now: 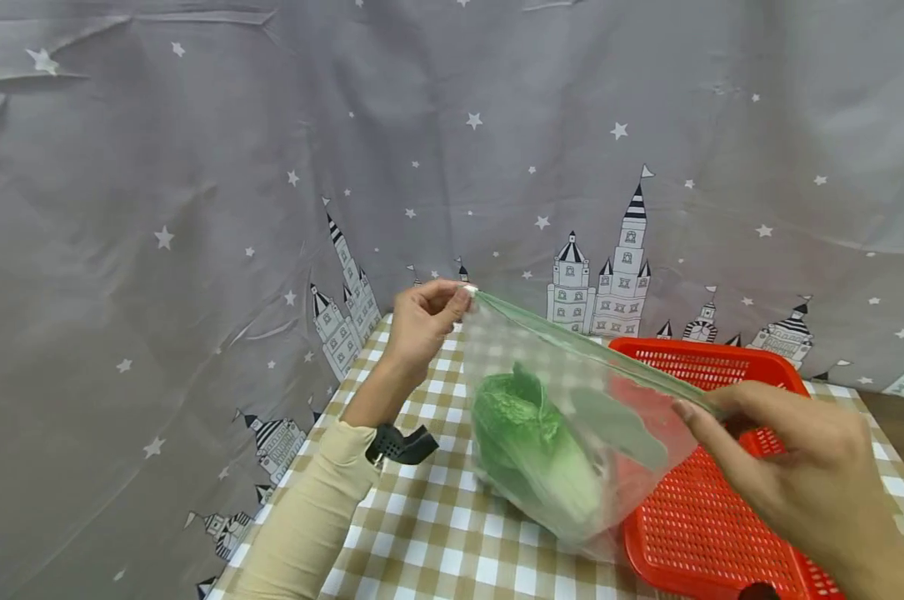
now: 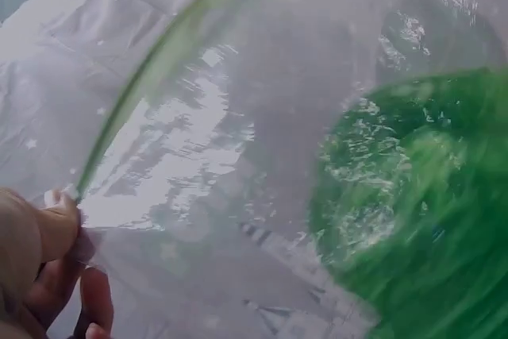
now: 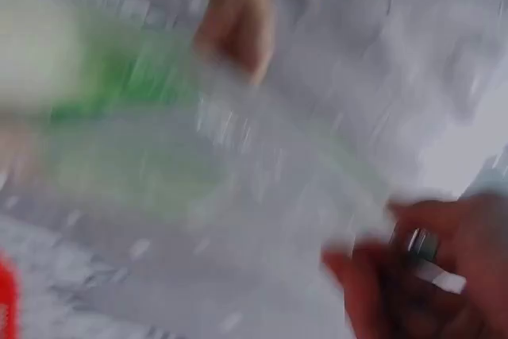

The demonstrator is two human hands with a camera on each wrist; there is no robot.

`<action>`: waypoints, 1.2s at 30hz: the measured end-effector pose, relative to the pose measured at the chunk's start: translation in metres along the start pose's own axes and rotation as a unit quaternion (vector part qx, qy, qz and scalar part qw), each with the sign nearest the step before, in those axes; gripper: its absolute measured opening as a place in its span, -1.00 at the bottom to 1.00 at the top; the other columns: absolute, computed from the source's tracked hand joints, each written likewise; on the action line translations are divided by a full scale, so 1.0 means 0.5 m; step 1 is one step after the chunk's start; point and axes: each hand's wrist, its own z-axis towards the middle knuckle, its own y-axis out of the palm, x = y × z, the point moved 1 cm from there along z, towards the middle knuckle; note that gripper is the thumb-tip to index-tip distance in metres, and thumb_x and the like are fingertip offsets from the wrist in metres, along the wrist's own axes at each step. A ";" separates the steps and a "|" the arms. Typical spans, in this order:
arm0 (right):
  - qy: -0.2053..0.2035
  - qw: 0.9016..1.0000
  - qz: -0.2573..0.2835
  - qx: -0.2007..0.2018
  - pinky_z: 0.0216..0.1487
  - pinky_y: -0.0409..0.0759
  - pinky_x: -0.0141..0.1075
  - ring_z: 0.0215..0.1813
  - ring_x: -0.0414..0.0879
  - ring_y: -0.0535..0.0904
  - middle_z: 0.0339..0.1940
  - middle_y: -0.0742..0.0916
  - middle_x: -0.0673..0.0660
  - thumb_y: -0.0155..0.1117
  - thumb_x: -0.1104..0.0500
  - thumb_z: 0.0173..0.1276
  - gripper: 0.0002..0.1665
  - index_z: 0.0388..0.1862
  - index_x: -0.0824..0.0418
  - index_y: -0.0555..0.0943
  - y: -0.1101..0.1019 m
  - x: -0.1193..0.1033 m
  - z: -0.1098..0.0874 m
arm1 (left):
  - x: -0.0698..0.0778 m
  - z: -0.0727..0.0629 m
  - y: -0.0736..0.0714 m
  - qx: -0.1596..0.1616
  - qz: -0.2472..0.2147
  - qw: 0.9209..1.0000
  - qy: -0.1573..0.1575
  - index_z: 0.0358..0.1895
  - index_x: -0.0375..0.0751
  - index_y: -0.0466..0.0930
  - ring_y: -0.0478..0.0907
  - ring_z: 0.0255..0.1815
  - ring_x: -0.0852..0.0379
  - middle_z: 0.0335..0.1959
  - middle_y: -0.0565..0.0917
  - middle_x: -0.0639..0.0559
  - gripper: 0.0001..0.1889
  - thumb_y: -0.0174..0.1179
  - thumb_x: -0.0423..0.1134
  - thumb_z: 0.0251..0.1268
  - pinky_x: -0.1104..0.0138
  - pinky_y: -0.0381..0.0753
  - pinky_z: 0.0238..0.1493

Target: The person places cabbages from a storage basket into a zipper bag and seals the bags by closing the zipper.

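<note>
Stretched between both hands is a clear zip bag [image 1: 526,337] with a green seal strip [image 1: 582,343] along its slanting top edge and a pale green patch on its side. Inside it lies a napa cabbage [image 1: 545,446], leafy end up and to the left. My left hand [image 1: 420,325] pinches the upper left corner between thumb and fingertips, beside a small white zip slider [image 1: 470,291]. Lower down, my right hand [image 1: 811,458] grips the right end of the seal strip between thumb and fingers. The right wrist view is blurred, though the cabbage [image 3: 135,77] shows through the plastic.
A red plastic basket [image 1: 710,533] stands on the right, partly behind the bag and the right hand. A brown-and-white checked cloth [image 1: 414,533] covers the table. Behind hangs a grey curtain [image 1: 452,167] printed with castles and stars.
</note>
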 end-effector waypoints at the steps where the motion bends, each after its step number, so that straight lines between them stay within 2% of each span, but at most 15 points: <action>1: 0.018 1.000 0.016 -0.009 -0.34 0.53 -0.59 -0.50 -0.36 0.57 -0.52 0.69 -0.10 0.38 0.05 0.32 -0.77 -0.45 0.16 0.68 -0.007 0.020 -0.001 | 0.000 -0.007 -0.013 -0.001 -0.002 1.000 0.004 -0.29 -0.31 0.68 0.50 -0.52 0.23 -0.52 0.67 0.14 -0.93 0.21 -0.46 0.34 0.45 0.37 -0.51; 2: 0.033 0.999 0.039 -0.018 -0.31 0.54 -0.59 -0.47 -0.36 0.59 -0.48 0.71 -0.07 0.45 0.18 0.25 -0.87 -0.38 0.21 0.69 -0.009 0.038 -0.003 | 0.000 -0.013 -0.023 -0.007 -0.005 1.000 0.006 -0.30 -0.30 0.68 0.50 -0.52 0.23 -0.52 0.68 0.13 -0.93 0.21 -0.46 0.34 0.44 0.38 -0.50; 3: 0.043 0.997 0.057 -0.025 -0.29 0.54 -0.59 -0.44 -0.36 0.61 -0.44 0.72 -0.05 0.50 0.31 0.16 -0.86 -0.30 0.25 0.69 -0.009 0.053 -0.006 | -0.001 -0.019 -0.031 -0.015 -0.009 1.000 0.008 -0.30 -0.31 0.67 0.51 -0.51 0.23 -0.51 0.69 0.13 -0.94 0.22 -0.45 0.34 0.43 0.42 -0.47; 6: 0.070 0.994 0.069 -0.042 -0.34 0.54 -0.60 -0.38 -0.36 0.66 -0.34 0.75 0.01 0.52 0.61 -0.17 -0.38 -0.03 0.33 0.66 -0.013 0.080 -0.014 | -0.004 -0.034 -0.046 -0.027 -0.020 0.999 0.018 -0.30 -0.29 0.68 0.58 -0.48 0.22 -0.48 0.72 0.10 -0.97 0.28 -0.40 0.30 0.42 0.50 -0.41; 8: 0.075 0.994 0.053 -0.057 -0.40 0.53 -0.59 -0.37 -0.37 0.67 -0.31 0.76 0.03 0.51 0.65 -0.21 -0.19 0.13 0.32 0.60 -0.019 0.092 -0.012 | -0.001 -0.043 -0.050 -0.025 -0.025 0.999 0.040 -0.33 -0.24 0.67 0.61 -0.47 0.20 -0.48 0.72 0.09 -0.97 0.30 -0.41 0.27 0.41 0.55 -0.39; 11: 0.075 0.993 0.011 -0.087 -0.39 0.52 -0.58 -0.34 -0.43 0.65 -0.33 0.77 0.05 0.50 0.63 -0.17 -0.13 0.22 0.22 0.58 -0.028 0.107 0.000 | 0.007 -0.056 -0.050 -0.016 -0.018 0.996 0.082 -0.37 -0.20 0.66 0.62 -0.49 0.19 -0.49 0.72 0.08 -0.89 0.27 -0.47 0.27 0.39 0.57 -0.41; 13: 0.077 0.992 -0.025 -0.101 -0.43 0.45 -0.59 -0.38 -0.41 0.61 -0.31 0.77 0.07 0.51 0.57 -0.10 -0.15 0.25 0.17 0.56 -0.026 0.109 0.011 | 0.013 -0.063 -0.045 -0.013 -0.014 0.994 0.109 -0.36 -0.27 0.64 0.60 -0.52 0.18 -0.49 0.72 0.06 -0.89 0.21 -0.52 0.30 0.38 0.56 -0.44; 16: 0.058 0.992 -0.067 -0.095 -0.07 0.49 -0.46 -0.15 -0.15 0.64 -0.13 0.74 0.17 0.43 0.15 0.27 -0.46 0.23 0.19 0.56 -0.006 0.087 0.032 | 0.019 -0.075 -0.033 -0.002 0.005 0.989 0.145 -0.31 -0.45 0.61 0.57 -0.58 0.16 -0.49 0.72 0.00 -0.95 0.19 -0.52 0.33 0.37 0.56 -0.51; 18: 0.027 0.993 -0.081 -0.078 0.13 0.44 -0.23 -0.01 0.09 0.59 -0.03 0.71 0.22 0.27 -0.15 0.38 -0.42 0.18 0.23 0.58 0.021 0.051 0.052 | 0.022 -0.083 -0.023 0.013 0.020 0.987 0.160 -0.29 -0.51 0.59 0.56 -0.62 0.16 -0.49 0.71 -0.06 -0.92 0.21 -0.49 0.33 0.37 0.54 -0.56; 20: -0.005 0.995 -0.076 -0.066 0.26 0.33 0.03 0.16 0.23 0.49 0.04 0.67 0.24 0.02 -0.30 0.45 -0.31 0.14 0.25 0.61 0.057 0.007 0.075 | 0.026 -0.091 -0.013 0.028 0.031 0.984 0.171 -0.29 -0.51 0.60 0.53 -0.66 0.15 -0.49 0.70 -0.13 -0.88 0.25 -0.44 0.31 0.37 0.53 -0.59; 22: -0.025 0.996 -0.065 -0.063 0.15 0.37 0.10 0.15 0.22 0.49 0.03 0.68 0.23 0.12 -0.24 0.43 -0.39 0.10 0.24 0.63 0.098 -0.033 0.099 | 0.028 -0.097 -0.003 0.038 0.034 0.982 0.181 -0.28 -0.49 0.61 0.53 -0.67 0.15 -0.50 0.69 -0.17 -0.88 0.28 -0.43 0.29 0.36 0.53 -0.59; 25: -0.019 0.996 -0.043 -0.075 0.02 0.44 0.06 0.06 0.15 0.55 -0.04 0.70 0.17 0.33 -0.06 0.33 -0.54 0.05 0.23 0.66 0.157 -0.067 0.131 | 0.030 -0.104 0.010 0.039 0.026 0.980 0.192 -0.27 -0.47 0.61 0.54 -0.65 0.15 -0.50 0.68 -0.15 -0.91 0.29 -0.46 0.26 0.33 0.57 -0.56; 27: 0.009 0.996 -0.019 -0.086 -0.05 0.49 -0.01 -0.02 0.10 0.59 -0.10 0.72 0.14 0.44 0.05 0.24 -0.58 0.00 0.24 0.68 0.190 -0.072 0.150 | 0.030 -0.108 0.019 0.037 0.012 0.980 0.196 -0.26 -0.47 0.61 0.54 -0.63 0.15 -0.49 0.68 -0.07 -0.93 0.28 -0.50 0.25 0.33 0.58 -0.55; 30: 0.059 0.992 0.041 -0.101 -0.07 0.57 -0.08 -0.12 0.02 0.65 -0.20 0.75 0.12 0.49 0.12 0.21 -0.66 -0.09 0.28 0.71 0.227 -0.067 0.166 | 0.025 -0.114 0.033 0.032 -0.024 0.979 0.198 -0.25 -0.53 0.58 0.54 -0.61 0.18 -0.45 0.69 0.06 -0.91 0.27 -0.53 0.24 0.36 0.57 -0.55; 36: 0.130 0.976 0.156 -0.084 -0.17 0.66 -0.23 -0.24 -0.11 0.71 -0.34 0.77 0.06 0.54 0.23 0.14 -0.81 -0.27 0.28 0.76 0.255 -0.051 0.163 | 0.010 -0.124 0.049 0.026 -0.080 0.976 0.200 -0.25 -0.62 0.50 0.45 -0.69 0.25 -0.44 0.68 0.14 -0.74 0.27 -0.37 0.30 0.43 0.48 -0.64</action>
